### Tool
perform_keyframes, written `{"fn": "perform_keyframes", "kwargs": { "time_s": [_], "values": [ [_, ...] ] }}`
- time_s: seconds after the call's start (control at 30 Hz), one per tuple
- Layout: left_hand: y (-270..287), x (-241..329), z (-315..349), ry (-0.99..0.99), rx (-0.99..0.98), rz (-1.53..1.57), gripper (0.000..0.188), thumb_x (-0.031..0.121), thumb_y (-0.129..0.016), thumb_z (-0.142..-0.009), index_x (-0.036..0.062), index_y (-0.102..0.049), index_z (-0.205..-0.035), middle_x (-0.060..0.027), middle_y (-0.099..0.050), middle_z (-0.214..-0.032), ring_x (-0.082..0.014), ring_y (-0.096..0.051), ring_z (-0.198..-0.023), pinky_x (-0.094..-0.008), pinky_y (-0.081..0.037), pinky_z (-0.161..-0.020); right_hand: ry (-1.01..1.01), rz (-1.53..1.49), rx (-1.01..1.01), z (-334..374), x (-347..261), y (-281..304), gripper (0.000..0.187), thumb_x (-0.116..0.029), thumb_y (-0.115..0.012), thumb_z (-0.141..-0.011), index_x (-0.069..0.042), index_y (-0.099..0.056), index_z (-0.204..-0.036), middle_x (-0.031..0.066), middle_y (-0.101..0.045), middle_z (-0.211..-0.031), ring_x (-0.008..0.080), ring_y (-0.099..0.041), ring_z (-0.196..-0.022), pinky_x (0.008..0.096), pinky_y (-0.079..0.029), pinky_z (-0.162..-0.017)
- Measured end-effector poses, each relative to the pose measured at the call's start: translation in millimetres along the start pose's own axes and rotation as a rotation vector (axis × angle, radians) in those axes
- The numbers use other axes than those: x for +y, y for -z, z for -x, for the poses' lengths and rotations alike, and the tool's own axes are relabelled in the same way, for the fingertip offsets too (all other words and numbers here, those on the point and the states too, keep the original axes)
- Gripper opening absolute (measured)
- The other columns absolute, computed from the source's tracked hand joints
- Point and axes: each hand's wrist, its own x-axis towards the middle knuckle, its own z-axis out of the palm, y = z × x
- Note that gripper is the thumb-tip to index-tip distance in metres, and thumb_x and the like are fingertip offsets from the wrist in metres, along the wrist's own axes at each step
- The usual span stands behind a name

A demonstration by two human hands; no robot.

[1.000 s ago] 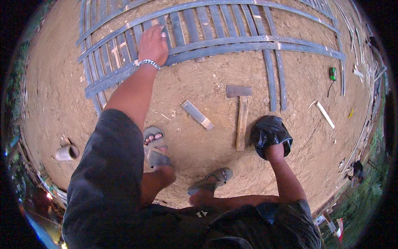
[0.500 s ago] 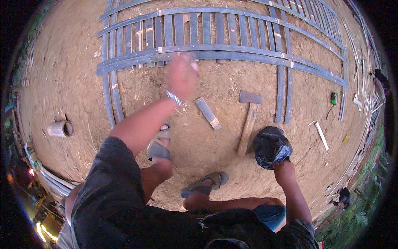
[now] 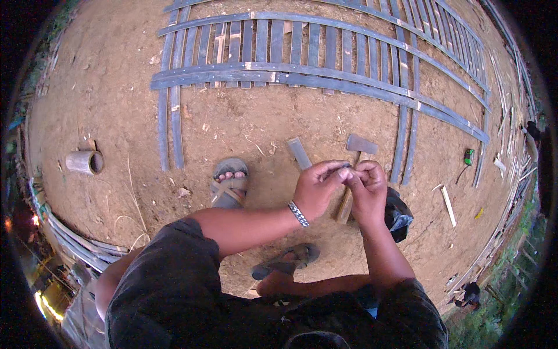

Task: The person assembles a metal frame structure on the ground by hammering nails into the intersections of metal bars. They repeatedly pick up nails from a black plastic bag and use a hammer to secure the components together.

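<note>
My two hands meet above the ground, fingertips pinched together. In my left hand (image 3: 321, 183), which has a chain bracelet at its wrist, a small dark thing shows at the fingertips, too small to name. The fingers of my right hand (image 3: 369, 189) are closed against the left fingertips; what they hold is hidden. Beneath the hands lies a hatchet-like tool (image 3: 361, 143), its wooden handle partly covered. Partly hidden behind my right wrist is a black plastic bag (image 3: 400, 216). A short flat grey slat (image 3: 299, 152) lies beside my left hand.
A slatted frame of dark grey strips (image 3: 290, 75) lies on the dirt ahead. A green tape measure (image 3: 468, 156) and a pale stick (image 3: 448, 206) lie to the right. A hollow tube (image 3: 85, 162) is at the left. My sandalled feet (image 3: 229, 181) stand nearby.
My left hand has come back from the frame's near edge to meet my right. My right hand has left the black bag and moved up and left.
</note>
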Motion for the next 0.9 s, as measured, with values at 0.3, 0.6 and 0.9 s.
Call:
{"fn": "perform_keyframes", "kwargs": {
  "time_s": [0.3,0.6,0.9],
  "values": [
    [70.8,34.1,-70.8,-0.224,0.243,-0.641,0.022,0.025,-0.072,-0.094,0.003,-0.073,-0.098,-0.0079,-0.072,-0.083,-0.0156,-0.067,-0.078,-0.0314,-0.051,-0.074,0.132,0.429,0.113,-13.7,44.9,10.9,0.046,-0.005,-0.075,-0.088,-0.001,-0.052,-0.128,0.0152,-0.065,-0.122,0.0247,-0.066,-0.108,0.0359,-0.053,-0.092],
    [153.9,126.3,-240.7,-1.073,-0.239,-1.288,0.018,0.02,-0.068,-0.091,0.004,-0.062,-0.094,-0.0156,-0.065,-0.099,-0.0373,-0.061,-0.098,-0.0472,-0.045,-0.09,0.246,1.066,0.18,16.8,91.6,77.9,0.057,-0.007,-0.077,-0.084,-0.001,-0.05,-0.134,0.0245,-0.05,-0.135,0.043,-0.047,-0.128,0.0479,-0.041,-0.107],
    [163.2,111.9,-259.4,-1.041,-0.58,-1.465,0.025,0.014,-0.075,-0.079,0.0074,-0.058,-0.096,-0.0115,-0.064,-0.101,-0.0344,-0.06,-0.1,-0.0513,-0.042,-0.091,0.173,1.021,0.216,17.0,115.7,75.4,0.063,-0.013,-0.074,-0.086,-0.002,-0.046,-0.14,0.0265,-0.043,-0.141,0.0462,-0.043,-0.129,0.0534,-0.036,-0.11]
  ]
}}
